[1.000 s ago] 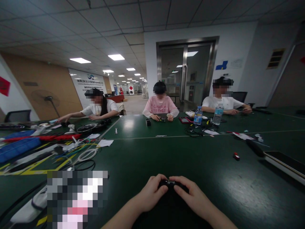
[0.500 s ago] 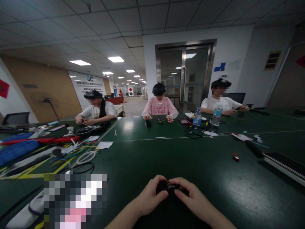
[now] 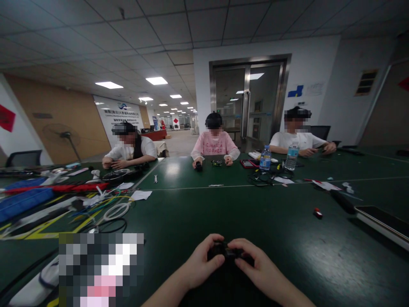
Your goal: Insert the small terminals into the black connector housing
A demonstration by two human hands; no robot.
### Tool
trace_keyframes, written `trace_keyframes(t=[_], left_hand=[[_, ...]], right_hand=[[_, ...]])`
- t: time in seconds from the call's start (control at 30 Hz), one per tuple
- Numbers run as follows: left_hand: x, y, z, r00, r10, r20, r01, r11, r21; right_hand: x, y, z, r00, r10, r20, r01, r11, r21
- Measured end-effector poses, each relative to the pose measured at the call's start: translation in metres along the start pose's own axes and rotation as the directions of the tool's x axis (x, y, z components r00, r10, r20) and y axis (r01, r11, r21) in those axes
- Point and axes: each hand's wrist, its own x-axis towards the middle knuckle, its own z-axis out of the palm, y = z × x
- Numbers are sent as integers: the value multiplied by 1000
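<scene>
My left hand [image 3: 204, 259] curls around one end of a small dark object [image 3: 229, 253], low in the middle of the head view. From the other side, my right hand [image 3: 248, 257] grips the same object between thumb and fingers. The object is black with a slightly shiny middle part; its exact kind is too dark to make out. Both hands are just above the green table [image 3: 179, 213], close together with fingertips facing each other.
To the right lie a small red and dark item [image 3: 317, 213] and a flat dark-topped device [image 3: 383, 219]. Cables [image 3: 115, 212] and a blue tray [image 3: 25, 202] crowd the left. Two water bottles [image 3: 265, 157] stand farther back. Three people sit across the table.
My hands keep hold of the black object, which has turned slightly between my fingers. Across the table, the person in pink has shifted a hand on a dark item. The view has moved slightly.
</scene>
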Motion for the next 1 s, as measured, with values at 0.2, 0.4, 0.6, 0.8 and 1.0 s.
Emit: trace_keyframes(t=[0.2,0.4,0.6,0.8,1.0], left_hand=[[1,6,1,1000,-14,13,14,1000,-18],[1,10,1,999,-48,10,48,999,5],[1,11,1,996,-79,31,80,997,-19],[1,9,1,995,-93,24,93,996,9],[1,5,1,999,-38,24,38,999,-6]], right_hand=[[-1,1,0,992,124,-29,-124,992,-9],[1,0,0,990,135,-30,-135,991,-10],[1,3,0,994,108,-34,-109,993,-34],[0,1,1,998,62,-20,-62,998,-29],[0,-4,0,1000,4,-16,-4,1000,2]])
